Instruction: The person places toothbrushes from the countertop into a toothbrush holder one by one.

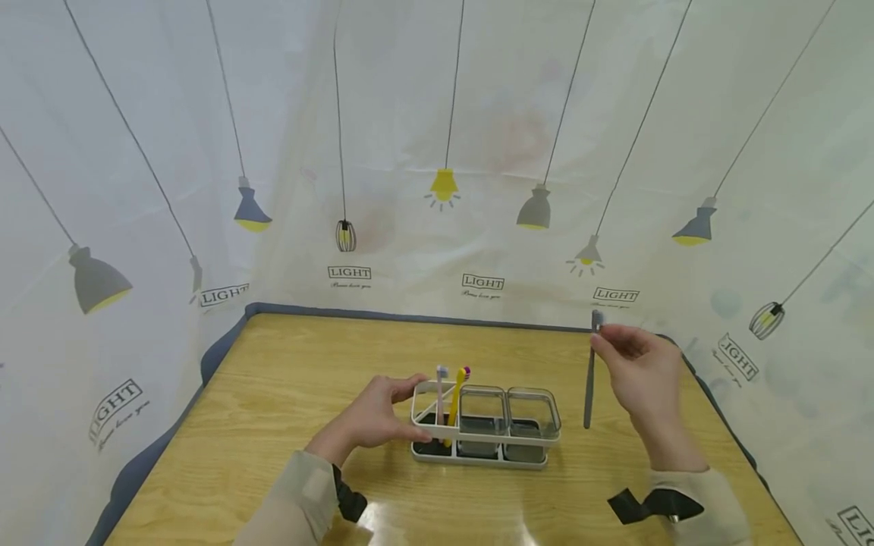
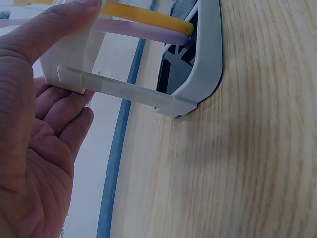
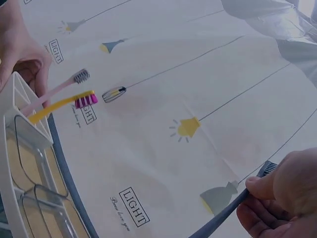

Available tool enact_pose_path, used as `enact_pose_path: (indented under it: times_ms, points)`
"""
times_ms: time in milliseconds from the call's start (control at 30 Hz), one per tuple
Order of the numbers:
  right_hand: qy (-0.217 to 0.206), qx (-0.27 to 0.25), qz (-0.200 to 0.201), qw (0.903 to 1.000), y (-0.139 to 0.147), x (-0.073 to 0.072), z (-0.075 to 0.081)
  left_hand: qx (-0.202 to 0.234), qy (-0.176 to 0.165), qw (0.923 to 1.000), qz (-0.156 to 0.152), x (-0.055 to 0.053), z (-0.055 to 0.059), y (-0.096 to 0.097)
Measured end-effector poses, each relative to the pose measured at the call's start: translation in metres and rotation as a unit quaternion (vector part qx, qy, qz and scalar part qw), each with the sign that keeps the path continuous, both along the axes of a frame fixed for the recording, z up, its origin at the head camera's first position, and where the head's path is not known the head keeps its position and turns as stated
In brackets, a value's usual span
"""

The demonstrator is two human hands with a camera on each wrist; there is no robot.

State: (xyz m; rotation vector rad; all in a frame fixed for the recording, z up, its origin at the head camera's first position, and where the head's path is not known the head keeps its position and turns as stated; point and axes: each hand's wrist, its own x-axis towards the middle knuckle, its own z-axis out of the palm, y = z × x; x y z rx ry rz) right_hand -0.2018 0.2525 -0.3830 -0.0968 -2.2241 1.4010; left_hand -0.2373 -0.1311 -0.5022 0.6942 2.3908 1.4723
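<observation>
A white toothbrush holder (image 1: 486,434) stands on the table, with a pink toothbrush (image 3: 53,92) and a yellow toothbrush (image 3: 58,107) upright in its left section. My left hand (image 1: 374,413) grips the holder's left end, thumb on the near side of the upper frame and fingers round the far side. Two clear cups (image 1: 532,413) sit in the holder's middle and right sections. To the right of the holder, my right hand (image 1: 638,371) pinches a dark grey toothbrush (image 1: 589,387) just below its head. That brush hangs bristle end up, handle pointing down, apart from the holder.
The wooden table (image 1: 300,356) has a blue-grey border along its far edge. Behind it and at both sides hangs a white sheet (image 1: 396,136) printed with lamps. A black strap (image 1: 655,506) circles the right sleeve, and another (image 1: 348,497) the left.
</observation>
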Motion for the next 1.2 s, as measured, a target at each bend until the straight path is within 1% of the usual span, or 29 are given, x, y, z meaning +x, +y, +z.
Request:
enact_pose_path:
  times_ms: [167, 233, 367, 467, 600, 733, 967, 1200]
  points:
    - [0.035, -0.028, 0.018, 0.9988, -0.023, 0.002, 0.01, -0.003, 0.006, 1.0, -0.002, -0.001, -0.001, -0.001]
    - [0.054, -0.049, 0.028, 0.9969, -0.032, 0.001, 0.012, -0.005, 0.009, 0.9999, -0.003, -0.002, -0.001, -0.001]
    - [0.093, -0.102, 0.061, 0.9886, -0.052, -0.002, 0.014, -0.009, 0.011, 0.9999, -0.001, -0.002, -0.001, -0.001]
    - [0.106, -0.131, 0.092, 0.9815, -0.067, -0.003, 0.013, -0.012, 0.012, 0.9999, -0.001, -0.002, 0.0, -0.002]
    - [0.107, -0.142, 0.13, 0.9755, -0.087, -0.004, 0.01, -0.01, 0.011, 0.9999, -0.005, -0.002, 0.0, -0.002]
    - [0.102, -0.151, 0.155, 0.9709, -0.103, -0.003, 0.007, -0.004, 0.005, 1.0, -0.007, -0.003, -0.001, -0.002]
    - [0.104, -0.191, 0.173, 0.9606, -0.126, -0.002, -0.001, 0.003, 0.001, 1.0, -0.003, -0.002, -0.001, -0.002]
    - [0.104, -0.198, 0.194, 0.9551, -0.142, 0.0, -0.008, 0.007, 0.01, 0.9999, -0.009, -0.002, 0.0, -0.001]
